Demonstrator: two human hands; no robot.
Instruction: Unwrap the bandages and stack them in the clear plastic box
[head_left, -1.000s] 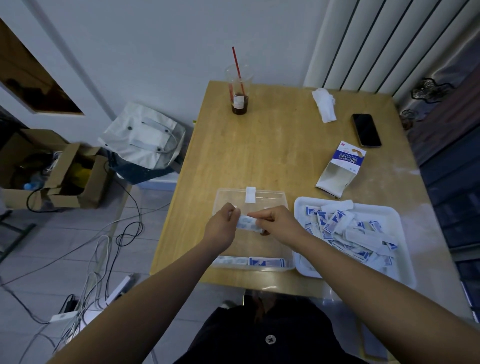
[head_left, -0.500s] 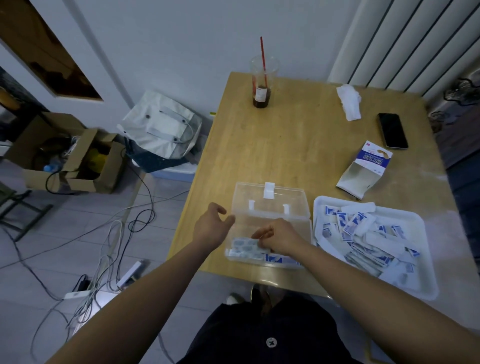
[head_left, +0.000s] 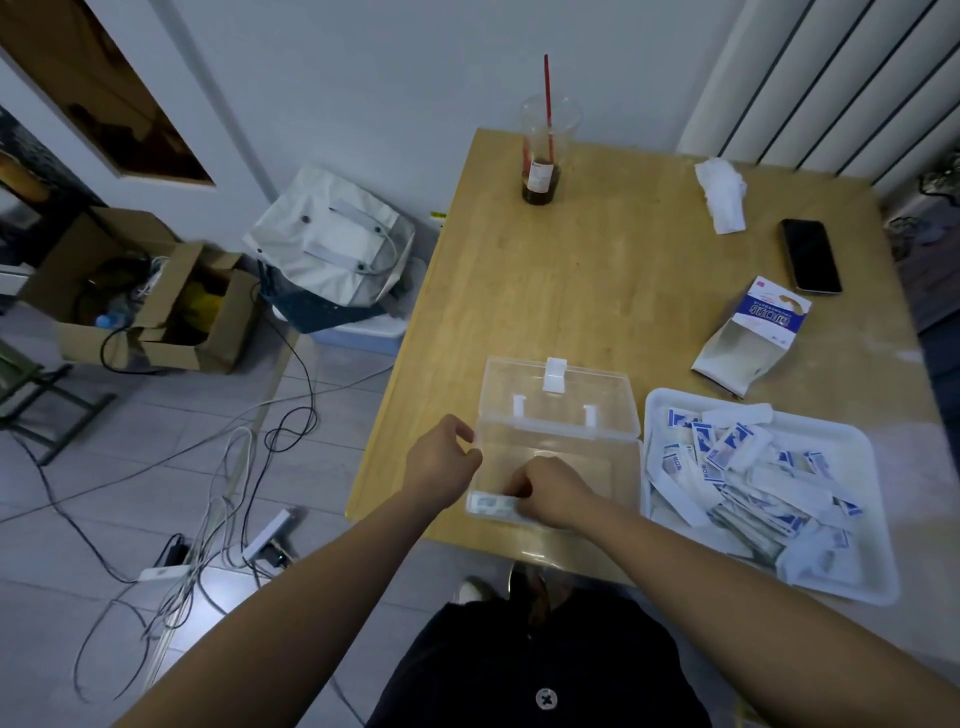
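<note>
Head view: wooden surface (head_left: 597, 270) carries box (head_left: 615, 465), tray (head_left: 883, 590) of wrapped bandages (head_left: 737, 447), cup (head_left: 541, 176), phone (head_left: 810, 254); cables (head_left: 280, 436) and a bag (head_left: 337, 249) lie on the tiled floor (head_left: 78, 519). Right fingers (head_left: 522, 505) pinch a bandage (head_left: 491, 503) at the box's near wall, lower than half a second ago; left fingers (head_left: 470, 456), loosely curled and empty, remain beside it.

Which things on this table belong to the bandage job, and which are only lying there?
For the job: clear plastic box, bandage held by the right hand, white tray of wrapped bandages, blue-and-white carton.
Lying about: cup with straw, tissue, phone.
</note>
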